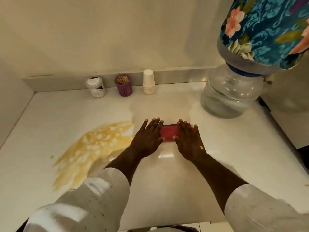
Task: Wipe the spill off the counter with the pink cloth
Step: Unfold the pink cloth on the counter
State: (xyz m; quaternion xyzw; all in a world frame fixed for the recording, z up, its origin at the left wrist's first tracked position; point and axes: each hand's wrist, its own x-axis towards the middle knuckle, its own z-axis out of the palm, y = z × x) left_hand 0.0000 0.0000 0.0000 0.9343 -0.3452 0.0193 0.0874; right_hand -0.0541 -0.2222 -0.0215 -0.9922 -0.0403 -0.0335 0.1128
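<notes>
A folded pink cloth (168, 132) lies flat on the white counter (217, 148) near the middle. My left hand (147, 138) rests flat on the cloth's left end, fingers spread. My right hand (188, 139) lies flat on its right end, fingers spread too. Neither hand grips the cloth; both press on top of it. A wide yellow spill (87, 149) spreads over the counter to the left of the cloth, reaching down toward my left sleeve. The cloth sits just right of the spill's upper edge.
Against the back wall stand a grey jar (95, 87), a purple holder of toothpicks (124, 85) and a stack of white paper cups (148, 82). A large water bottle (232, 92) with a floral cover (265, 29) occupies the back right corner.
</notes>
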